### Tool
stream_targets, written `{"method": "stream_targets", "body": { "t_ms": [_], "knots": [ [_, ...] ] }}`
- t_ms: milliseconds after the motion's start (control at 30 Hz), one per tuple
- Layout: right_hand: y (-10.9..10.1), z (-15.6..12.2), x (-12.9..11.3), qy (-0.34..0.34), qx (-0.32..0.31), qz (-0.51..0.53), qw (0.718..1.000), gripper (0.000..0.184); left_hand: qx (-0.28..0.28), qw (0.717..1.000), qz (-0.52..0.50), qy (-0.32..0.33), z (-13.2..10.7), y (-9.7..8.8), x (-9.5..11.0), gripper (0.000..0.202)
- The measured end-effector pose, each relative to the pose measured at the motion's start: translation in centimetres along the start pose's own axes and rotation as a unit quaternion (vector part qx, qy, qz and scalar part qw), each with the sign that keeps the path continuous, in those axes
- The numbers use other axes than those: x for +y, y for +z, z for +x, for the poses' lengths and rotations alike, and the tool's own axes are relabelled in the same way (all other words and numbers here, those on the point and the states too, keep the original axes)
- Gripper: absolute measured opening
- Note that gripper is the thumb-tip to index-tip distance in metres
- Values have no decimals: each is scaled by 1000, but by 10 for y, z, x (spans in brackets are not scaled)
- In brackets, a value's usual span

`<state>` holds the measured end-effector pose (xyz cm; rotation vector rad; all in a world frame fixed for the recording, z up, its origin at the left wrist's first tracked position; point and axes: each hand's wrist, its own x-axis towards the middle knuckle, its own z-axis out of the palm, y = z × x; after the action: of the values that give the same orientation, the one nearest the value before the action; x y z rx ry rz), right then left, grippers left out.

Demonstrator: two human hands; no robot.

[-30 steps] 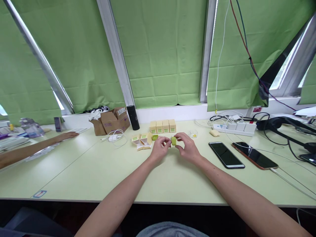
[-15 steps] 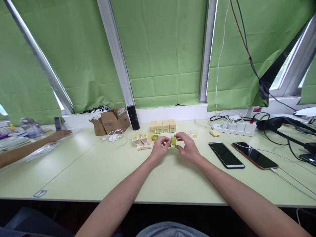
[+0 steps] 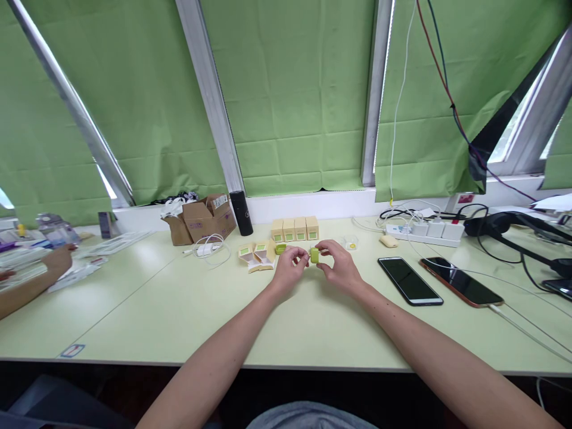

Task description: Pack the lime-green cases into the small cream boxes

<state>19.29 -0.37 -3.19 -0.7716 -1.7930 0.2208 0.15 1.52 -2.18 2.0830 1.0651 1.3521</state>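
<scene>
My right hand point(image 3: 338, 262) grips a small green block-shaped item point(image 3: 314, 255) between thumb and fingers; its exact kind is too small to tell. Just left of it, my left hand point(image 3: 290, 266) is closed in a pinch, and what its fingertips hold is hidden. Behind my left hand lies another small green piece point(image 3: 280, 248). Opened small cardboard boxes point(image 3: 258, 256) with green labels lie to the left. Several closed boxes of the same kind point(image 3: 295, 229) stand in a row behind my hands. A small clear plastic case point(image 3: 350, 243) with something yellow sits to the right.
Two phones point(image 3: 410, 280) lie on the right, near a power strip point(image 3: 422, 233), cables and a black headset point(image 3: 513, 235). A brown carton point(image 3: 209, 217), a black cylinder point(image 3: 241, 213) and a white cable point(image 3: 210, 248) are at left. A co-worker's arm point(image 3: 38, 279) reaches in at far left.
My hands and the green item stay almost still. The co-worker's arm at far left has drawn back leftward from the clear plastic sheets.
</scene>
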Motion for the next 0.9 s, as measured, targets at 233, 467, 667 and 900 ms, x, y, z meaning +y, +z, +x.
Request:
{"method": "stream_targets", "body": {
  "t_ms": [233,467,667,900],
  "knots": [
    [0,0,1,4,0,3,1000,46,3,1000,1,2,0,0,-2,22],
    [0,0,3,6,-1,4,1000,46,5,1000,1,0,0,0,-3,22],
    [0,0,4,5,0,3,1000,45,6,1000,5,-1,0,0,-3,22],
    [1,0,5,8,2,4,1000,45,9,1000,5,-4,0,-1,-4,22]
  ]
}}
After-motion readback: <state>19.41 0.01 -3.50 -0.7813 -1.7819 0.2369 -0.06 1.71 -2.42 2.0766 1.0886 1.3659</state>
